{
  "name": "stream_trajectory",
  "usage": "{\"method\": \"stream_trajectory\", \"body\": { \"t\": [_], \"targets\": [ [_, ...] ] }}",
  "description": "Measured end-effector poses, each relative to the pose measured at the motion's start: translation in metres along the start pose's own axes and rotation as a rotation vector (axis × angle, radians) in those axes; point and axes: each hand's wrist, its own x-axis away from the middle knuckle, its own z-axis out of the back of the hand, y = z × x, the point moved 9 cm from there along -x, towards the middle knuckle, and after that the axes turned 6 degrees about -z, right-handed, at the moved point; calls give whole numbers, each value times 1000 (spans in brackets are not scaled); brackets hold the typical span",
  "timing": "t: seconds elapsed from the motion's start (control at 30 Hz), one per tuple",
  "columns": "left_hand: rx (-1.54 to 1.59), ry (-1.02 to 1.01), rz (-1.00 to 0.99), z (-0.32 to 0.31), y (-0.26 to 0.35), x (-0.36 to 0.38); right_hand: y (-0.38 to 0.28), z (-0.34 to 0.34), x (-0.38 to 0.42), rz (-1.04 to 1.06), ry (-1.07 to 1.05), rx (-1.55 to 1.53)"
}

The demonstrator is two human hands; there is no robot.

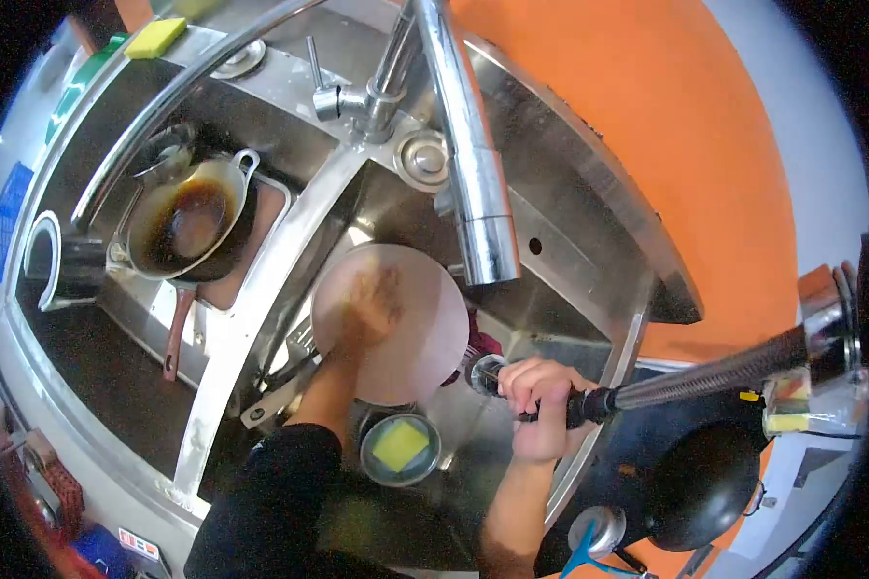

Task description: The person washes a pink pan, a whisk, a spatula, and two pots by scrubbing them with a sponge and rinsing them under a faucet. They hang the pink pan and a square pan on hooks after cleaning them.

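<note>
My left hand [375, 301] lies over a large pale round dish [425, 347] in the right-hand sink basin. That hand is smeared by motion, so its fingers do not show clearly. My right hand [541, 391] is closed around the handle of a sink sprayer [587, 406]; its clear round head points left toward the dish's edge. Below the dish sits a small bowl [369, 463] with a yellow-green sponge [401, 444] in it. Cutlery and a flat handle [272, 403] lie left of the dish. Something dark red [486, 338] shows behind its right edge.
The left basin holds a wok [232, 179] with brown residue and a brown-handled pan [182, 323]. A tall chrome faucet [483, 207] hangs over the right basin. A yellow sponge [155, 39] lies on the rim. A black wok [705, 487] stands right.
</note>
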Motion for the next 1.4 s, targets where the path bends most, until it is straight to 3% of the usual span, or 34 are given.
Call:
{"method": "stream_trajectory", "body": {
  "t": [0.07, 0.13, 0.2, 0.33, 0.43, 0.5, 0.57, 0.6, 0.67, 0.73, 0.8, 0.83, 0.87, 0.9, 0.97, 1.0, 1.07, 1.17, 1.33, 1.4],
  "targets": [
    [-15, 15, 10, -18, 9, 12, 16, -1, 8, -184, -25, -101],
    [-9, 15, -18, -45, 25, 22, 22, -5, 11, -161, 24, -95],
    [54, -48, -94, -80, 45, 38, 37, -18, 19, -321, -8, -197],
    [77, -397, -277, -128, 50, 83, 42, -23, 17, -514, 29, -101],
    [-210, -610, -262, -115, 5, 112, 33, -8, 6, -444, -6, 89],
    [-445, -569, -202, -95, -22, 111, 24, -4, 1, -327, -11, 221],
    [-680, -359, -209, -69, -25, 94, 22, -5, 2, -356, 6, 175],
    [-638, -668, -124, -69, -13, 100, 24, -6, 5, -396, 15, 137],
    [-403, -871, -193, -83, 20, 109, 32, -18, 11, -371, -12, 31],
    [-61, -581, -334, -126, 58, 106, 44, -20, 12, -342, -45, -62],
    [91, -387, -322, -145, 79, 75, 31, -21, 5, -45, -91, 115],
    [141, -168, -346, -121, 99, 56, 14, -16, 0, 172, 6, 212],
    [188, 59, -372, -93, 108, 38, 11, -13, -9, 189, -3, 218],
    [188, 80, -380, -88, 100, 22, 1, -6, -18, 254, -7, 249],
    [-502, 179, -372, -87, 82, 10, -13, 1, -21, 299, -22, 294],
    [-486, 184, -365, -82, 76, 13, -14, 7, -22, 205, 36, 364],
    [-362, 208, -156, -60, 41, 29, -12, 21, -13, 101, 90, 441],
    [-255, 229, 92, -14, -8, 50, 13, 26, 3, -196, 36, 124],
    [-120, 115, 85, -58, 10, 47, 25, -8, -4, -208, -57, -78],
    [20, 38, -11, -82, 36, 28, 10, -17, -12, 13, -87, -57]
  ]
}}
